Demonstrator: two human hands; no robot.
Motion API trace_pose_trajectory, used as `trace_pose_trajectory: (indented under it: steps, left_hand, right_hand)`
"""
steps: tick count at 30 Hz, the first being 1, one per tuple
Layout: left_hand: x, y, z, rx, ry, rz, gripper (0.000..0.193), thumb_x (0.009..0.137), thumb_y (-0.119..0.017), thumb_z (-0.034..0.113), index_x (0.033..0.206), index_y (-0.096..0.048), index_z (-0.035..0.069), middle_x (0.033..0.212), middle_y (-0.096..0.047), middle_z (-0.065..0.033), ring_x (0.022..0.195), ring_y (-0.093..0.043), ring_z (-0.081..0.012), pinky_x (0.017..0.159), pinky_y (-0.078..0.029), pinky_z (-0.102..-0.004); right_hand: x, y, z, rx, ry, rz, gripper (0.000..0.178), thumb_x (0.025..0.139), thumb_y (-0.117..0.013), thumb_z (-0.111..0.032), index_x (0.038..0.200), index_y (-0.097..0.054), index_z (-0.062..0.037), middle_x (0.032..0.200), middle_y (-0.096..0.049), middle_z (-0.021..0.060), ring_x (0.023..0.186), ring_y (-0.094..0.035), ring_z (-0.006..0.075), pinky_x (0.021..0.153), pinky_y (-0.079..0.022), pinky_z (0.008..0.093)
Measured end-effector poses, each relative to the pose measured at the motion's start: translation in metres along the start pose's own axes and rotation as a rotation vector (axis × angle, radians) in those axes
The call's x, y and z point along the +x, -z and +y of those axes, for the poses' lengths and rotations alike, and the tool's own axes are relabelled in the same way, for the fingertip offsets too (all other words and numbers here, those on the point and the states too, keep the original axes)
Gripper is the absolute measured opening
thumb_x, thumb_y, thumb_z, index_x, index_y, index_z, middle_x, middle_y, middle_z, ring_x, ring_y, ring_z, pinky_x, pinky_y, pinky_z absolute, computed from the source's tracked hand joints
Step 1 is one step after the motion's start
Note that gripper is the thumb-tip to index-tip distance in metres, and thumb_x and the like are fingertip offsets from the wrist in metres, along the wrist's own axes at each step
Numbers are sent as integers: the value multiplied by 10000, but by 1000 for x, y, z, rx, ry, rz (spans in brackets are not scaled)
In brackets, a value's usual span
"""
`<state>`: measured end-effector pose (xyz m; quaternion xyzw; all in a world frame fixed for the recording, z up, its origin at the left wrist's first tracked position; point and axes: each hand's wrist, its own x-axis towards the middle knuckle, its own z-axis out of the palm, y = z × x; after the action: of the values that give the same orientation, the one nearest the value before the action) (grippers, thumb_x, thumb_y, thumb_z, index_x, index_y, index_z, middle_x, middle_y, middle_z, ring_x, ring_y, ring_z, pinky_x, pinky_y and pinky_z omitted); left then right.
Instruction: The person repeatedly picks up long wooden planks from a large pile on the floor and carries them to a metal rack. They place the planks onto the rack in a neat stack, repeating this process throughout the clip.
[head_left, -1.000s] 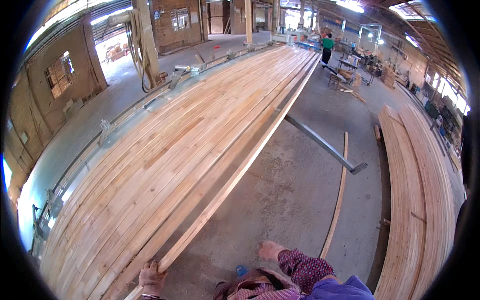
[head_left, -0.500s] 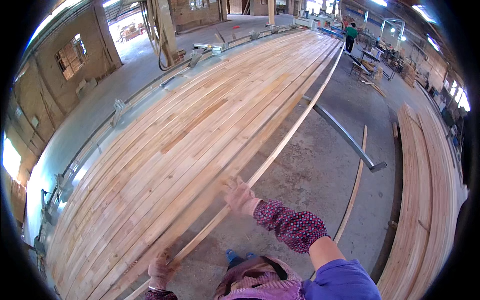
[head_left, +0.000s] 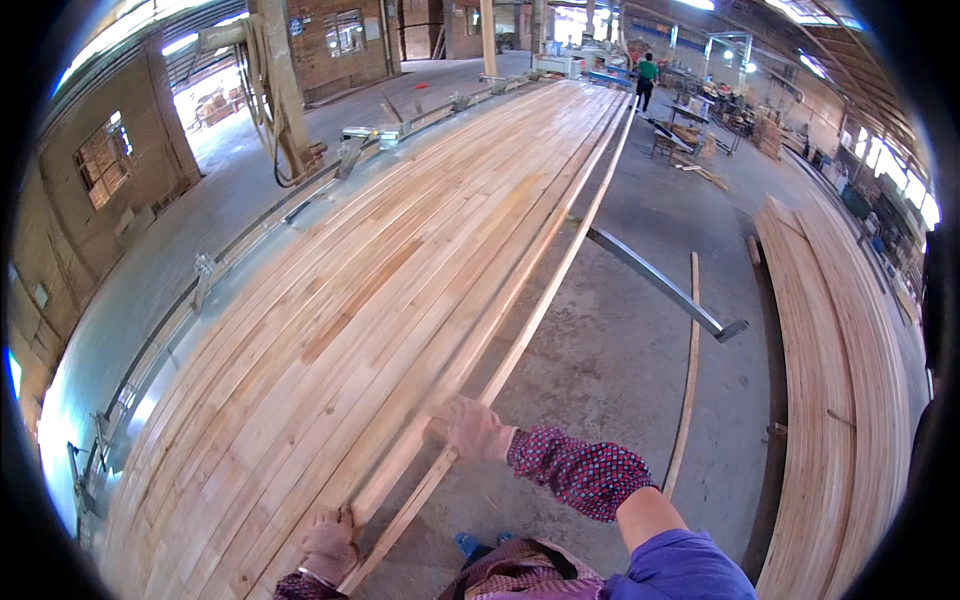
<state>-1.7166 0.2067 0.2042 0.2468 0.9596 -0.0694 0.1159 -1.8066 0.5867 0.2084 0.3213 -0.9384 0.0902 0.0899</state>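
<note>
A long pale wooden strip (head_left: 536, 325) runs from beside my body to the far end of the workbench, along the right side of a wide bed of boards (head_left: 330, 370). My right hand (head_left: 478, 430), in a light work glove, is closed over this strip, its slightly blurred fingertips reaching toward the outermost board (head_left: 465, 368). Nearer my body, my gloved left hand (head_left: 328, 548) has its fingers curled at the near end of that outermost board. The loose strip passes just right of this hand. The undersides of both hands' fingers are hidden.
A metal support arm (head_left: 665, 285) juts out at right over the concrete floor. Beneath it lies a thin wooden strip (head_left: 688, 380). A long stack of boards (head_left: 815, 400) stands at far right. Clamps (head_left: 203, 268) line the bench's left edge. A person in green (head_left: 647, 75) stands far off.
The view has turned, shifting the far scene left. My right hand has moved down and slightly left in the picture. The outermost board now shows a brighter side edge.
</note>
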Motion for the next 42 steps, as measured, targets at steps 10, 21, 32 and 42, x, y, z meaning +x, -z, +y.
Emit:
trace_pose_trajectory:
  steps: [10,21,32,42]
  left_hand:
    - [22,51,-46,-974,117,-41,522,750,-703,262,1201,-586,26,1235,-585,-135,1088,-590,-304,946,-481,-352]
    - [67,-22,-48,106,76,-95,678,764,-619,272,1366,-404,47,1323,-470,-157,1172,-484,-351,949,-445,-434]
    - [55,72,-62,-583,-83,-281,429,780,-625,307,1062,-625,-17,1030,-637,-249,969,-621,-363,817,-499,-388]
    - [41,53,-33,-488,76,-149,496,788,-654,368,1121,-602,4,1015,-645,-219,966,-616,-382,821,-502,-424]
  right_hand:
    - [62,-9,7,-149,91,-268,454,626,-782,-414,954,-636,-138,954,-642,7,958,-623,223,823,-494,379]
    - [61,-3,13,-134,115,-301,580,638,-781,-417,1067,-594,-74,1012,-626,78,978,-617,256,797,-517,398]
    - [82,-28,19,-376,46,-331,1119,529,-712,-649,1434,-332,-112,1508,-316,78,1380,-307,272,1114,-207,488]
    - [101,-1,14,-119,88,-387,1188,438,-839,-504,1444,-335,-124,1479,-360,37,1371,-308,243,1163,-187,420]
